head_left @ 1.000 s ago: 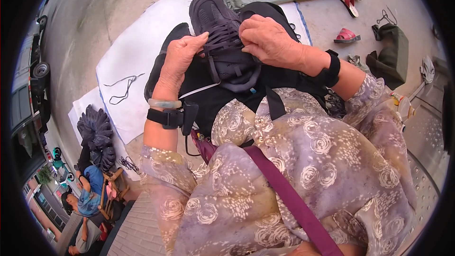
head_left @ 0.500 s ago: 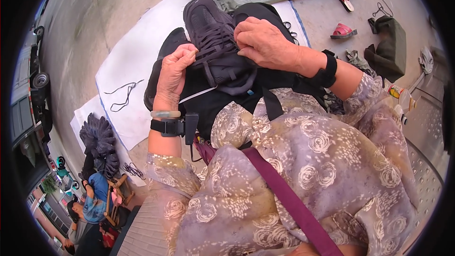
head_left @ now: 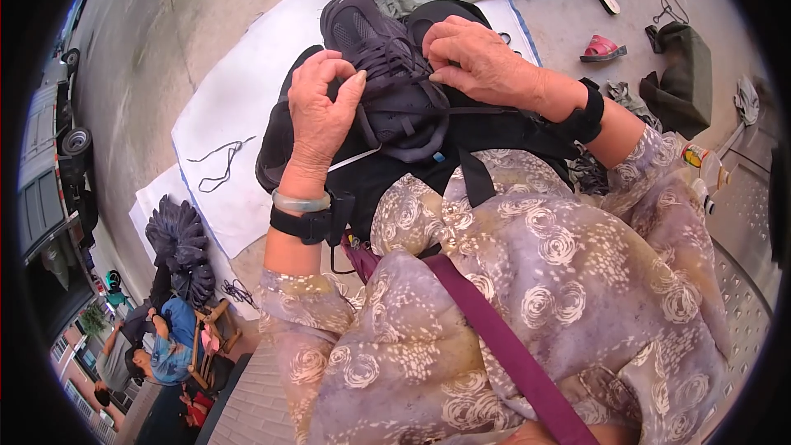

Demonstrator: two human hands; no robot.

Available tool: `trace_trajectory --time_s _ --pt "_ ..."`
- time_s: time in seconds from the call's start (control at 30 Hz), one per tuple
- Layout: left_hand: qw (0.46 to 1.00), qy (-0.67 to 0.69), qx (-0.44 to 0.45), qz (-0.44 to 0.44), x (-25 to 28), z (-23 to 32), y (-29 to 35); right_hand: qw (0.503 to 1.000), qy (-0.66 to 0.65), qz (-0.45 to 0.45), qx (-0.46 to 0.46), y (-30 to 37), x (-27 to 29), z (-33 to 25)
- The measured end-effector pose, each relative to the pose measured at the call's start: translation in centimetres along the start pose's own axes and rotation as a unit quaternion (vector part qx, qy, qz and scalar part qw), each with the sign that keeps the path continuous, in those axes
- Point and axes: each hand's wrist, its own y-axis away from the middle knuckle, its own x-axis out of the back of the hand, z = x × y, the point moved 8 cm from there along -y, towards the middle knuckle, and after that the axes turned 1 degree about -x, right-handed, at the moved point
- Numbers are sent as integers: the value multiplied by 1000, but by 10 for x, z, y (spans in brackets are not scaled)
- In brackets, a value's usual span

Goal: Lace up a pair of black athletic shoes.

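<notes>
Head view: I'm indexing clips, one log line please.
left hand: at laces | right hand: at laces | dark shoe: toe pointing away

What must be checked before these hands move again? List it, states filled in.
1. Dark shoe with toe toward the top of the picture: ok.
2. Left hand and right hand both at the laces: ok.
3. Laces firmly pinched by both: cannot tell, grip unclear.
4. Nothing trailing: not ok, a dark strand reaches past the shoe's right side.
5. Loose lace clear of the shoe: ok, on the white sheet to the left.
</notes>
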Motion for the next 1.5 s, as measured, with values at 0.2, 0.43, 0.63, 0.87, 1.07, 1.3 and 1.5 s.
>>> trace_trajectory --time_s 0.2,0.43,0.63,0.87,1.07,1.3,1.5 --pt "981 -160 -61 -90 -30 32 -2 999 -23 -8 22 0 -7 -7" --pt "994 -18 -20 -108 -8 34 5 1000 2 4 15 0 -3 -1" --pt "930 267 238 -81 33 -40 64 997 68 29 20 4 18 18" --pt "909 308 267 -83 25 -55 80 998 7 -6 -67 30 29 67" --pt "906 306 278 -93 25 -56 80 994 -49 -6 -97 34 28 74" --pt "907 308 270 -97 26 -57 83 994 -38 -43 -91 28 26 81" --pt "979 61 193 -8 34 -36 48 997 78 5 -25 -6 27 67"
